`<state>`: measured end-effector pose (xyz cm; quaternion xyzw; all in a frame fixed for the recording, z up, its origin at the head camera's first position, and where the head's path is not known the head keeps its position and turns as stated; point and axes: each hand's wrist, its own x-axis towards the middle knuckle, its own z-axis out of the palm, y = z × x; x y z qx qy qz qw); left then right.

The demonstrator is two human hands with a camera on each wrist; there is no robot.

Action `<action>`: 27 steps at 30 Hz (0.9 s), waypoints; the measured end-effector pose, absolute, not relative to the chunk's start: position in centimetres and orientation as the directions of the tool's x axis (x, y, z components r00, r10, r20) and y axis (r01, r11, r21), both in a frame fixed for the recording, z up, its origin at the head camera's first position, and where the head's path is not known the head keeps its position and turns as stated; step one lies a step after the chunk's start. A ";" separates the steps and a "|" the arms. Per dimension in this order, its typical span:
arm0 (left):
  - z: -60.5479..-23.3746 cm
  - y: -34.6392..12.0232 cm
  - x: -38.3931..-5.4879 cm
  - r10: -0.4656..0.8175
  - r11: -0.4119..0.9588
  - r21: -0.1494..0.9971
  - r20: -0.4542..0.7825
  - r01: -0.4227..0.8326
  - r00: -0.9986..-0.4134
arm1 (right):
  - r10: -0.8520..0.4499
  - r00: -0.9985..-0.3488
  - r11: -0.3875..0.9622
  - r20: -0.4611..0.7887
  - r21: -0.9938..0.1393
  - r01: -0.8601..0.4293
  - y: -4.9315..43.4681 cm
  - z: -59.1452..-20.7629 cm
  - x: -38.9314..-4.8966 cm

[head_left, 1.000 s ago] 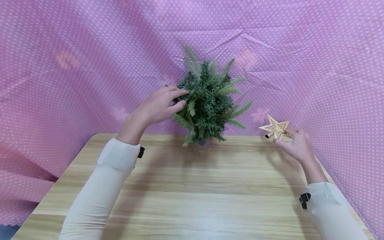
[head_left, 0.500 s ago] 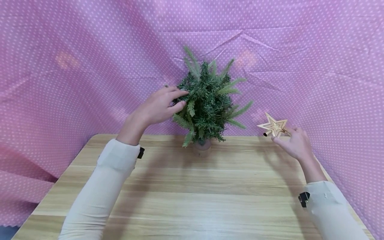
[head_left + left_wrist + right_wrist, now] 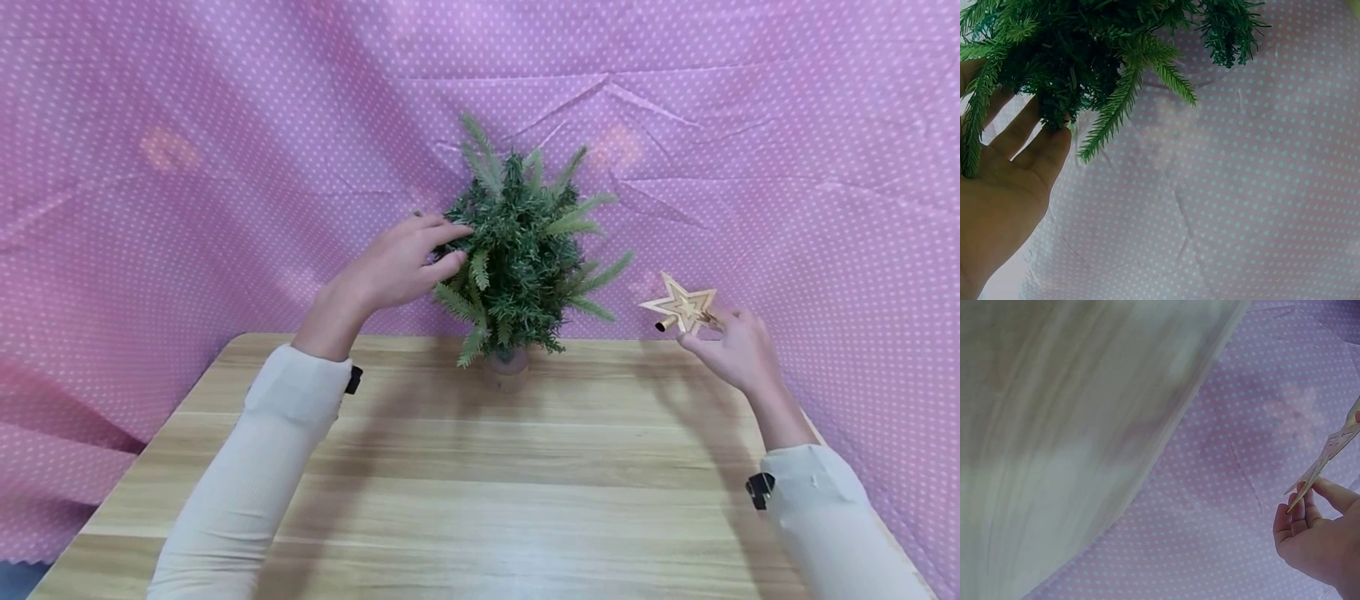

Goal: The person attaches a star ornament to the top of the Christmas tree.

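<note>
A small green artificial Christmas tree (image 3: 521,250) stands upright at the table's back edge, its top leafy and its base round. On its left side, my left hand (image 3: 397,258) touches the foliage with the fingers extended and the thumb apart from them. In the left wrist view, branches partly cover the fingers of that left hand (image 3: 1010,187). Off to the right, my right hand (image 3: 738,354) pinches a gold star tree topper (image 3: 684,304) by one side, held up off the table. The right wrist view has the star topper (image 3: 1322,462) nearly edge-on, between thumb and fingers.
A light wooden table (image 3: 525,483) spans the lower part of the head view. Pink cloth with white dots (image 3: 300,108) hangs behind and beside it. A gap separates the star from the tree.
The right hand has raised the star slightly and shifted it a little left. The left hand and the tree have stayed where they were.
</note>
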<state>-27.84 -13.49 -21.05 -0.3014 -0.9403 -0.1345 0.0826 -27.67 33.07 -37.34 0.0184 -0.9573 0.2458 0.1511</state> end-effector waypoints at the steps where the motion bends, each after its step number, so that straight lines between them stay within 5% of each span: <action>1: -21.1 -13.5 -27.8 0.545 0.782 0.203 0.236 0.589 -0.805 | 0.037 -0.951 0.879 0.308 -0.462 -0.115 33.0 -37.3 -27.7; 27: -21.0 -13.5 -27.9 0.549 0.785 0.188 0.230 0.590 -0.804 | 0.016 -0.931 0.877 0.366 -0.451 -0.162 32.1 -35.2 -28.0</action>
